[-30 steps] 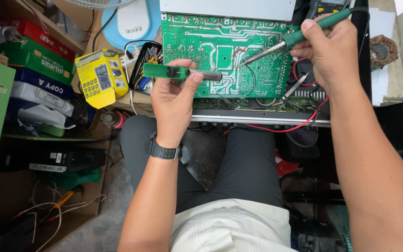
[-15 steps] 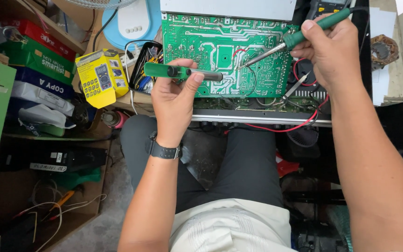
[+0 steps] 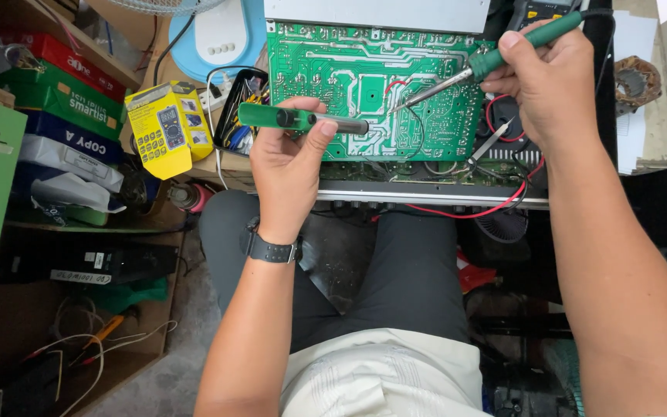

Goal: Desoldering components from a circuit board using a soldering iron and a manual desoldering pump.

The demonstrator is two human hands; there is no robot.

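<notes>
Over the person's lap, at the front edge of a metal chassis, lies a green circuit board (image 3: 372, 85) with its pale traces facing up, and both hands work above it. On the right, the right hand (image 3: 550, 85) pinches a green-handled soldering iron (image 3: 496, 58) like a pen, fingers curled around the grip, its metal tip slanting down and to the left until it meets the board near the middle, beside a short red wire loop. Toward the left, the left hand (image 3: 291, 166) is closed around a green desoldering pump (image 3: 299, 120), held level across the board's lower left part; the thumb presses on the barrel and the grey nozzle points right, toward the iron's tip, close to it but apart. A dark wristwatch (image 3: 270, 249) sits on the left wrist. Red wires (image 3: 496, 208) run along the chassis edge below the board. Left of the board stands a yellow boxed multimeter (image 3: 167, 127) next to a black tray of small parts (image 3: 237, 112), and beyond these are shelves stacked with coloured boxes (image 3: 55, 100).
</notes>
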